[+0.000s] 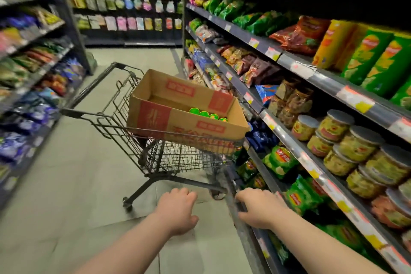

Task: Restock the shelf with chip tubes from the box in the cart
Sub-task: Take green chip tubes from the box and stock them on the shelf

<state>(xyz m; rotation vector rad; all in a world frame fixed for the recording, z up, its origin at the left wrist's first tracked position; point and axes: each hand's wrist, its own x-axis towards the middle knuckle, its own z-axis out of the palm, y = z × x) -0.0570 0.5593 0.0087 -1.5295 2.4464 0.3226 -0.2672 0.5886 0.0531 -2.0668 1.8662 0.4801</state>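
both hands hang out in front of me, low over the floor (66, 184). left hand (178, 211) and right hand (260, 209) have loosely curled fingers and nothing in either one. the right hand sits over the edge of the bottom rail on that side, and i cannot tell whether it touches it. straight ahead and well apart from both hands stands the cart (124, 131), with the box (155, 118) sitting tilted across the top of its basket. the chip tubes (209, 115) show only as a short row of green lids in the box's near right corner, the corner toward the shelf (333, 82). from that i judge they stand upright, long axis up and down, so each has to be lifted straight up by its top end. the lids lie on a line between my two hands, a little closer to the left one's line. the stocked tubes (367, 58) stand up on the right, so i judge the right hand better placed to set a tube there.
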